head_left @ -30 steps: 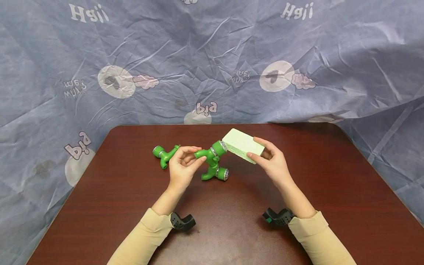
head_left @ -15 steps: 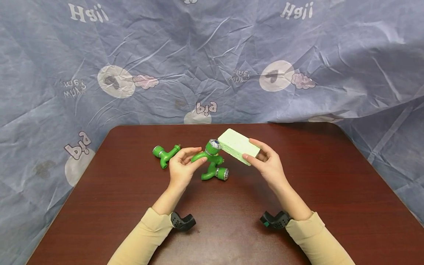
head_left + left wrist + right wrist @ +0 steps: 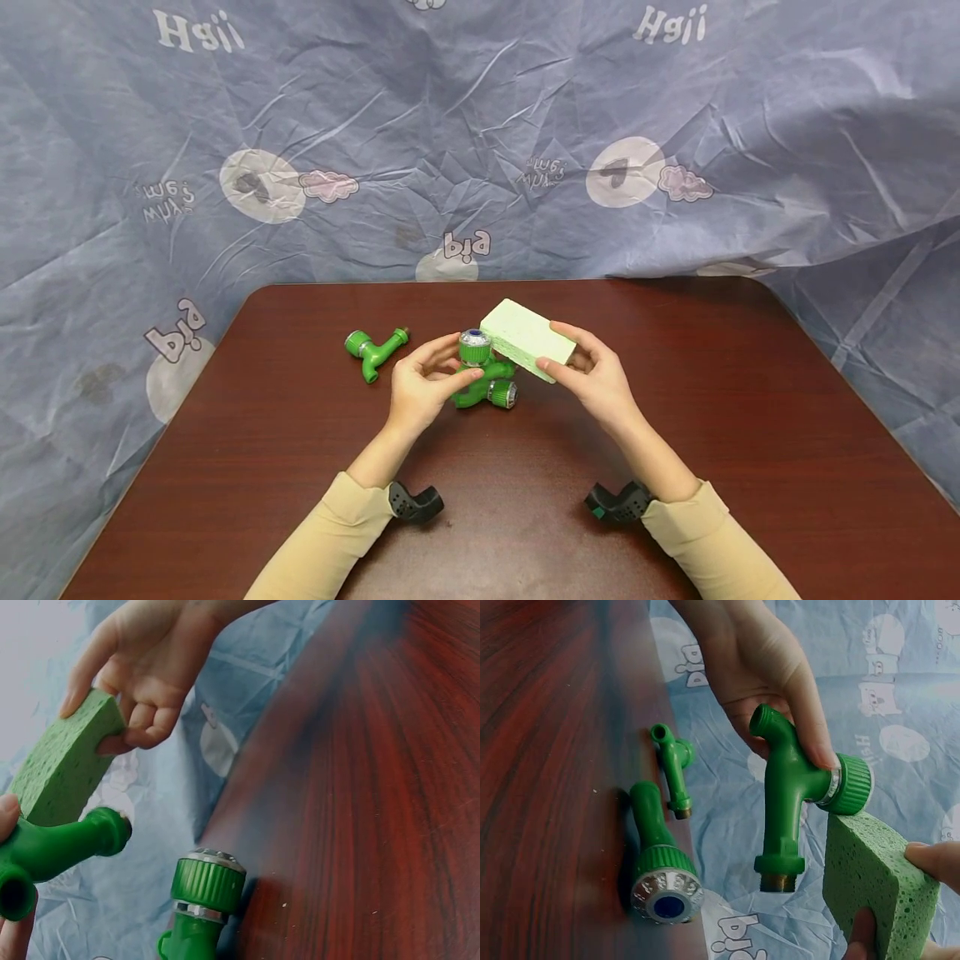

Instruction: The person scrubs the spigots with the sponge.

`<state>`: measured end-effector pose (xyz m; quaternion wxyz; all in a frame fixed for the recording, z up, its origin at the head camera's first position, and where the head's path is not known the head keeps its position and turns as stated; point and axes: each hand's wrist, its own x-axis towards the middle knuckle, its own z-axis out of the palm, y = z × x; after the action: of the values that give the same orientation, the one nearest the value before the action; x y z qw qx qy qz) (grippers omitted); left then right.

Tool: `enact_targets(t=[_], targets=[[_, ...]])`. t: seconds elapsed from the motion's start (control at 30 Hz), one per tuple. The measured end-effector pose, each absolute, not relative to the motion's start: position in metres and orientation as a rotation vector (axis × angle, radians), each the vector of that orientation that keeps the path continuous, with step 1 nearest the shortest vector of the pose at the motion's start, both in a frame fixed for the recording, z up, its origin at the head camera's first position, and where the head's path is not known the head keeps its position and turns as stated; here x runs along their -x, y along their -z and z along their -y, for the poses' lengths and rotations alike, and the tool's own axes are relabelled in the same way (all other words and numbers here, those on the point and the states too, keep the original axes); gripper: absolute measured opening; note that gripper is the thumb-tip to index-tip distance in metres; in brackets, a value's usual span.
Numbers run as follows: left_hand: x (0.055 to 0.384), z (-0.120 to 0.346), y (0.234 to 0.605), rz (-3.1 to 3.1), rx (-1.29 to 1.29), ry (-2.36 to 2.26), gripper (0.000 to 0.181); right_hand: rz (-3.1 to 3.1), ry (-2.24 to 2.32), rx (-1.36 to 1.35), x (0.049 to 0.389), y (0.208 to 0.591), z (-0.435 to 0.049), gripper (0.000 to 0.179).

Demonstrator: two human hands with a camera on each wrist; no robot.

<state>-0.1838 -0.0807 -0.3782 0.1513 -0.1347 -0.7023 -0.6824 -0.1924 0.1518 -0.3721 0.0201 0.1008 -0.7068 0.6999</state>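
My left hand [image 3: 420,387] pinches a green faucet [image 3: 784,791] between thumb and fingers, lifted over the table with its ribbed knob [image 3: 475,348] upward in the head view. A pale green sponge [image 3: 525,333] is gripped at its right end by my right hand [image 3: 600,379]. The sponge's near edge meets the faucet's knob in the right wrist view. Behind and below the held faucet a second green faucet [image 3: 501,394] lies on the table, partly hidden. Left of my left hand lies a third green faucet [image 3: 375,352].
The dark red-brown wooden table [image 3: 300,500] has a patterned blue-grey cloth [image 3: 480,150] hanging behind it. Each wrist wears a black camera mount, the left mount [image 3: 416,503] and the right mount [image 3: 618,502].
The left hand has turned the faucet so its knob points up instead of right. The right hand has moved the sponge left and slightly toward me. The two lying faucets stay put.
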Motion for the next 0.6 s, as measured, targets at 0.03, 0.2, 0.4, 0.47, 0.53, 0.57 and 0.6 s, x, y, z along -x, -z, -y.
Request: enact_targets(t=[0.03, 0.2, 0.4, 0.47, 0.53, 0.57, 0.6], targets=[[0.1832, 0.0804, 0.3781, 2.036, 0.391, 1.945, 0.048, 2.197, -2.173, -0.321, 0.1922, 0.3728, -0.1511, 0.057], [0.1809, 0.0799, 0.3768, 2.065, 0.45, 1.896, 0.048, 2.216, -2.171, -0.326, 0.192, 0.3751, -0.149, 0.057], [0.179, 0.0796, 0.3741, 2.064, 0.472, 1.964, 0.045, 2.193, -2.172, -0.33, 0.1913, 0.3739, -0.1492, 0.057], [0.1785, 0.0792, 0.3734, 2.06, 0.484, 1.96, 0.045, 2.128, -2.197, -0.354, 0.1904, 0.3731, -0.1491, 0.057], [0.1783, 0.0788, 0.3732, 2.054, 0.499, 1.942, 0.045, 2.062, -2.222, -0.426, 0.1894, 0.3728, -0.149, 0.056], [0.1784, 0.0787, 0.3733, 2.052, 0.507, 1.931, 0.045, 2.039, -2.231, -0.48, 0.1889, 0.3727, -0.1486, 0.056], [0.1784, 0.0786, 0.3735, 2.048, 0.515, 1.92, 0.045, 2.023, -2.236, -0.539, 0.1884, 0.3727, -0.1483, 0.056]])
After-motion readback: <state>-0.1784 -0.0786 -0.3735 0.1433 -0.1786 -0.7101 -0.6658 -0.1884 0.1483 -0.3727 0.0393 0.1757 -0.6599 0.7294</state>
